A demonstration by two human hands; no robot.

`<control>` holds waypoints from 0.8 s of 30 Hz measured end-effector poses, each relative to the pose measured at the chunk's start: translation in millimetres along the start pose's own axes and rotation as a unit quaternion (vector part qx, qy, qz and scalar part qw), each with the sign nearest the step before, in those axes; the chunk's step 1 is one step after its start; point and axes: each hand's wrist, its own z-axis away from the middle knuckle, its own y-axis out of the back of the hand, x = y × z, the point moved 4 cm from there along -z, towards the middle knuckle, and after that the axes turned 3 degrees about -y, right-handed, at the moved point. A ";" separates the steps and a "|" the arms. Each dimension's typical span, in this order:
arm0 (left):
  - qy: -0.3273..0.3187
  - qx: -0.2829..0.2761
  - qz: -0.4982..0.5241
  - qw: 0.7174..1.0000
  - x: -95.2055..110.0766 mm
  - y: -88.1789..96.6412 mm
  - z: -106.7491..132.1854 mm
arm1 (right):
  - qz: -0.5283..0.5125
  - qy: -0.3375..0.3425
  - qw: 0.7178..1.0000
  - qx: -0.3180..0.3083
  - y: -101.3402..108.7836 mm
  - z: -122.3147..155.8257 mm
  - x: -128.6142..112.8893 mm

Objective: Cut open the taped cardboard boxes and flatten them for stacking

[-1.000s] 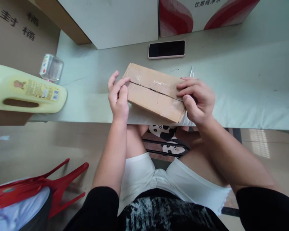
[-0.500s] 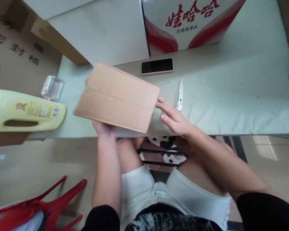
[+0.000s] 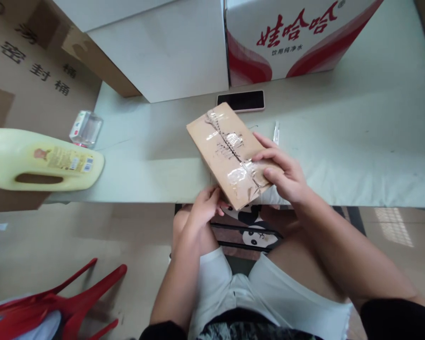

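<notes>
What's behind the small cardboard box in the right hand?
Past the box, most of a phone shows on pale green cloth; the box covers part of the phone's near edge. Anything else covered cannot be seen.

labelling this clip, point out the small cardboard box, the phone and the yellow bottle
Small cardboard box (image 3: 231,152), head view: middle of its taped face
Phone (image 3: 248,100), head view: its dark screen
Yellow bottle (image 3: 42,164), head view: side just above the handle opening

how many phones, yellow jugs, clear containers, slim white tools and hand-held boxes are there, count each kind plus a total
Phone: 1
Yellow jug: 1
Clear container: 1
Slim white tool: 1, partly hidden by the right hand
Hand-held cardboard box: 1
Total: 5
</notes>
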 end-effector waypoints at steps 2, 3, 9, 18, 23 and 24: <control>-0.041 0.097 -0.025 0.994 6.6 20.2 -0.8 | 0.020 -0.014 1.000 -0.011 0.2 -0.9 -0.6; -0.095 0.161 -0.032 0.982 15.5 31.0 -0.7 | 0.026 -0.017 0.999 -0.018 -1.0 -1.2 -1.0; -0.618 0.197 -0.169 0.742 84.2 16.1 17.5 | 0.027 -0.002 0.999 -0.030 -5.4 -1.8 -3.0; -0.653 0.264 -0.126 0.698 68.5 -20.0 2.9 | 0.175 -0.132 0.969 0.116 14.8 -9.8 25.0; -0.657 0.244 -0.095 0.707 69.6 -19.9 0.6 | 0.403 -0.270 0.873 0.058 25.6 -11.0 51.2; -0.658 0.240 -0.090 0.708 70.2 -19.9 0.9 | 0.419 -0.283 0.861 0.050 27.7 -10.2 53.1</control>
